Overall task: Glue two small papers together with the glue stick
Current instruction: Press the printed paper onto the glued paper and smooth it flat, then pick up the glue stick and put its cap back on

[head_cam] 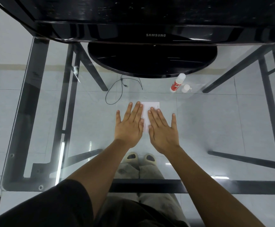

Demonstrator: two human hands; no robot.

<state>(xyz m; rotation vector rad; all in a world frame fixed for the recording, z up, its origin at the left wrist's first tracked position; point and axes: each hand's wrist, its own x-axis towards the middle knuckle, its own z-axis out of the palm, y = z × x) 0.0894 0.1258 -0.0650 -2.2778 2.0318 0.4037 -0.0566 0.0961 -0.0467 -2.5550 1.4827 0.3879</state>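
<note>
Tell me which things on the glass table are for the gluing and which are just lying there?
For the gluing: white paper under both flat hands, left hand, right hand; glue stick; its cap.

Just lying there: monitor; black cable.

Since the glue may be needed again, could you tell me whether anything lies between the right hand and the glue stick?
Nothing visible does: bare glass table separates the right hand from the glue stick; its cap sits beside it.
</note>
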